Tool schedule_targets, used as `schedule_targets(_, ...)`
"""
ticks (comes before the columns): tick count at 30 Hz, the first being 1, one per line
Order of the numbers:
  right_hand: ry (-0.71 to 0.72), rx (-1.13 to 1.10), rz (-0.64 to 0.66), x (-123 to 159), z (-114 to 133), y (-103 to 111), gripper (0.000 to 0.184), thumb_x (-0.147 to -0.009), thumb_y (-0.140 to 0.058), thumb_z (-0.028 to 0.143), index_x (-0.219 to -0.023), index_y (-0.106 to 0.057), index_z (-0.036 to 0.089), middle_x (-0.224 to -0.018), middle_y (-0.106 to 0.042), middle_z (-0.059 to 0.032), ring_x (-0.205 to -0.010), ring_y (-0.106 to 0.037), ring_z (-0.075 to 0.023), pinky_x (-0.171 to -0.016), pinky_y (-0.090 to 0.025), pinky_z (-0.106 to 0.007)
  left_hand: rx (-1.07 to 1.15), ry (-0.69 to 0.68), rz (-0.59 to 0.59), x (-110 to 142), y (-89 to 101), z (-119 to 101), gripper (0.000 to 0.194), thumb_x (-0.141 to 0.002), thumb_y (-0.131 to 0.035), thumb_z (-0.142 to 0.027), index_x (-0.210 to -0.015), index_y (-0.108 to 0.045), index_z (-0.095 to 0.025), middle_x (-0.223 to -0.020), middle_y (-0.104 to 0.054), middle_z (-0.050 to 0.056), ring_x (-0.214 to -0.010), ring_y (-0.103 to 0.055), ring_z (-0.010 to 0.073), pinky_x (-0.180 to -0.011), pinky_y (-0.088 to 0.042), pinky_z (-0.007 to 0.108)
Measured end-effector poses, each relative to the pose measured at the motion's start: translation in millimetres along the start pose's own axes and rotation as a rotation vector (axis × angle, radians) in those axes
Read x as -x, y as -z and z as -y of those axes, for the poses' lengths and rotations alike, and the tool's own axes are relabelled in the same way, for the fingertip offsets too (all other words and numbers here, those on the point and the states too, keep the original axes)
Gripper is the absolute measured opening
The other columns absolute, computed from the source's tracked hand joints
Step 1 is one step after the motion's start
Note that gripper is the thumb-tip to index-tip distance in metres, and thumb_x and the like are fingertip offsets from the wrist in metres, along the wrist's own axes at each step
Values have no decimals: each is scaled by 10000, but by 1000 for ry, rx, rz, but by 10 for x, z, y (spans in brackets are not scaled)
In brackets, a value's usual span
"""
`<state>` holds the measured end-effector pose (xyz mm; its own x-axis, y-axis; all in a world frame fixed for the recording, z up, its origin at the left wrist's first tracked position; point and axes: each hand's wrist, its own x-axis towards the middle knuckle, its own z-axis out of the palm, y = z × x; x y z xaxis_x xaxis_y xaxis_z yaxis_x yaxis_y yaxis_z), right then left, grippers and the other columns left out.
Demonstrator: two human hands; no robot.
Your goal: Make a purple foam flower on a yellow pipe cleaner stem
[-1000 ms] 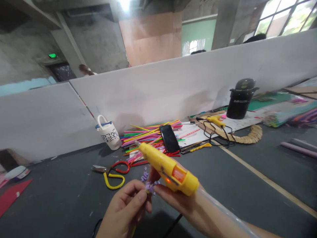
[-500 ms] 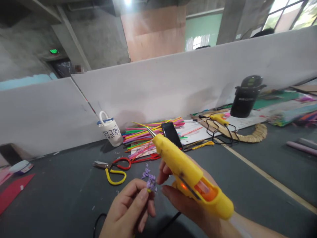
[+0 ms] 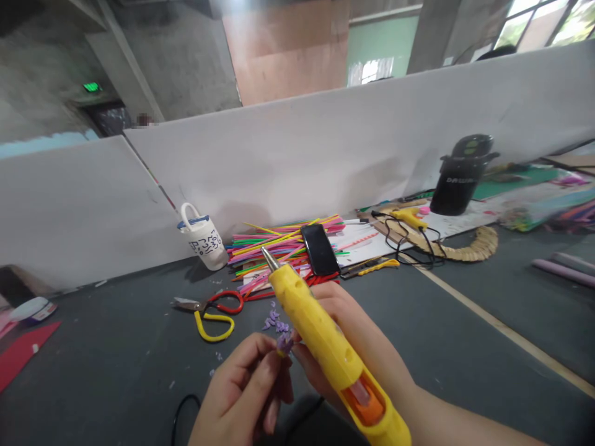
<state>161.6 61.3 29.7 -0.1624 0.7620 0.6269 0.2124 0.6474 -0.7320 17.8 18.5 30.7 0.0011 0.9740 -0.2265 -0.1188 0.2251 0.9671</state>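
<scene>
- While the left hand (image 3: 242,390) holds up a small purple piece (image 3: 284,342) with a bit of yellow at its base, the right hand (image 3: 367,341) has the yellow glue gun (image 3: 320,337).
- Left grip: thumb and fingers pinching the purple piece near its base, low centre of view, above the dark bench (image 3: 134,384).
- Right grip: closed around the glue gun (handle hidden, so exact finger placement unclear). Fingertips right beside the purple piece; can't tell if touching.
- Glue gun: metal nozzle points away and leftward, orange part showing in the rear slot.
- Purple scraps (image 3: 277,324): on the bench, just beyond the purple piece.
- Scissors (image 3: 199,306): left of the scraps, blades leftward, one red handle, one yellow.
- Coloured strips (image 3: 255,248): piled farther back, black phone (image 3: 320,249) lying at their right end.
- White mug (image 3: 203,243): left of the pile, dark lettering, near the white partition (image 3: 297,161).
- Right side: second glue gun (image 3: 409,217) with black cord, curved tan strip (image 3: 481,244), black container (image 3: 458,183) behind.
</scene>
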Motion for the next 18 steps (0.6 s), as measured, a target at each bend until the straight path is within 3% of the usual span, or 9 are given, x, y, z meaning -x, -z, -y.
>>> schedule_targets(4, 84, 29, -36, 22, -27, 9, 314, -722, -616, 7, -853, -504, 269, -846, -585, 57, -738, -589, -116, -689, -503, -225, -22, 1, -28, 6, -20, -17, 385, -690, -689, -531, -718, -643, -150, -502, -538, -43, -395, -320, 25, -425, -241, 169)
schedule_targets(9, 108, -8, 71, 52, -62, 31, 294, -747, -632, 52, -911, -526, 272, -900, -588, 9, -783, -592, -149, -669, -513, -245, -24, 10, -48, 8, -46, -29, 394, -656, -710, -539, -653, -616, -156, -443, -457, -68, -379, -290, 31, -410, -216, 165)
schedule_targets(14, 43, -30, 95, 56, -92, 32, 204, -760, -638, 113, -870, -560, 266, -912, -596, -1, -770, -587, -153, -658, -516, -249, -55, -12, -91, 35, -84, -58, 413, -648, -696, -570, -658, -616, -165, -495, -513, -42, -409, -308, 53, -414, -229, 181)
schedule_targets(18, 86, -174, 182, 57, -106, 74, 294, -711, -680, 180, -953, -545, 280, -975, -577, -5, -863, -593, -168, -715, -525, -255, -101, -71, -84, 44, -70, -58, 389, -626, -720, -553, -614, -600, -183, -525, -525, -35, -450, -361, 86, -425, -286, 198)
